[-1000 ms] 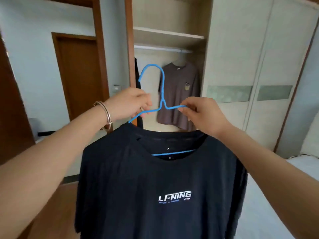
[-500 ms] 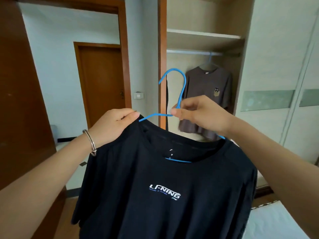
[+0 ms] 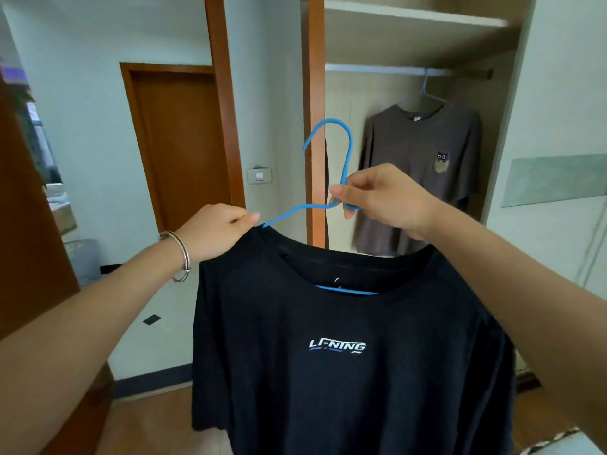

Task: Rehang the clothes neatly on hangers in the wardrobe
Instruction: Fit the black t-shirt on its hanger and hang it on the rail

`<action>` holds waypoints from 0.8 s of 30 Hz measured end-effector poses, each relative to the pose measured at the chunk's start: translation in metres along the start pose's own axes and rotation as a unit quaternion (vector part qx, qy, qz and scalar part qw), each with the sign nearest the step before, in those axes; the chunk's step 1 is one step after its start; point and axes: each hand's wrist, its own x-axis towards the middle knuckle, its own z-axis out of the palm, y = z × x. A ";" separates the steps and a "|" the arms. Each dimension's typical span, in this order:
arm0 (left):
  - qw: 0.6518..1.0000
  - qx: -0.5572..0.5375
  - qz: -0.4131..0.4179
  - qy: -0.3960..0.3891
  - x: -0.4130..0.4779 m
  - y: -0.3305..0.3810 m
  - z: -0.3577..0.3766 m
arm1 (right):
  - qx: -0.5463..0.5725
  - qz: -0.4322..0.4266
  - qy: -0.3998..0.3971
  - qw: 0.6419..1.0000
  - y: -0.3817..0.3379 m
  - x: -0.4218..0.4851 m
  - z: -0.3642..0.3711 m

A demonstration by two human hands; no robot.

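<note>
black cotton t-shirt point(image 3: 345, 356) apparently seated on thin blue wire hanger point(image 3: 341, 165), right hand point(image 3: 384, 198) pinching its neck, left hand point(image 3: 213, 233) gripping the shoulder; hanging on the rail beyond both hands remains.

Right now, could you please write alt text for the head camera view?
Two hands hold a black T-shirt on a blue hanger: the right hand pinches the hanger's neck, the left hand grips the shirt's shoulder. Behind, a brown T-shirt hangs from the wardrobe rail.
</note>
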 end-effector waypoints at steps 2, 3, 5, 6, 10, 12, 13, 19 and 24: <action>0.999 -0.031 0.023 -0.010 0.023 -0.003 0.010 | -0.009 0.001 0.018 1.000 0.014 0.024 0.002; 0.998 -0.047 0.035 -0.014 0.035 -0.002 0.016 | -0.014 0.002 0.021 1.000 0.021 0.035 0.004; 0.993 -0.078 0.079 -0.027 0.060 0.002 0.031 | -0.025 0.005 0.024 0.999 0.037 0.055 0.009; 0.989 -0.096 0.106 -0.032 0.073 0.005 0.038 | -0.032 0.008 0.027 0.999 0.043 0.064 0.011; 0.962 -0.192 0.192 -0.021 0.136 0.015 0.072 | -0.054 0.042 0.032 0.997 0.063 0.093 0.019; 0.949 -0.247 0.195 -0.006 0.164 0.016 0.089 | -0.028 0.088 0.036 0.995 0.072 0.101 0.012; 0.944 -0.270 0.188 -0.005 0.178 0.017 0.096 | -0.022 0.111 0.051 0.992 0.079 0.102 0.006; 0.926 -0.321 0.175 -0.095 0.242 0.044 0.135 | -0.065 0.273 0.177 0.943 0.145 0.065 -0.033; 0.903 -0.348 0.182 -0.172 0.275 0.074 0.174 | -0.105 0.354 0.167 0.914 0.183 0.016 -0.053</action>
